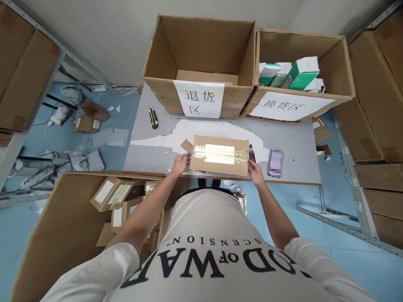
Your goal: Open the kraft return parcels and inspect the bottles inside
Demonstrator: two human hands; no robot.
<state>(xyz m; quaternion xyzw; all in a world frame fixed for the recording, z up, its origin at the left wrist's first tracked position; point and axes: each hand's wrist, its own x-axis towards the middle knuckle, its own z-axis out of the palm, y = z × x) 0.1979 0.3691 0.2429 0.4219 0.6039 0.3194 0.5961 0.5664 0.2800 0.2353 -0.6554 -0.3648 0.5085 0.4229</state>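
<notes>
A flat cardboard box (pixel 201 164) lies level in front of me at the table's near edge. Clear yellowish tape runs along its top across a white label (pixel 220 154). My left hand (pixel 181 163) is closed on the box's left end, and my right hand (pixel 256 173) grips its lower right corner. Just above my right fingers, beside the box, is a red and black utility knife (pixel 252 154). Behind the box's left end a small cardboard scrap (pixel 187 145) shows. The box's underside is hidden.
Two open cartons with paper signs stand at the back: a left carton (pixel 163 94) and a right carton (pixel 340 90) holding green-white boxes (pixel 304 75). A yellow-black utility knife (pixel 153 118) and a blurred phone-like object (pixel 276 163) lie on the table. A large carton (pixel 59 226) of parcels stands left.
</notes>
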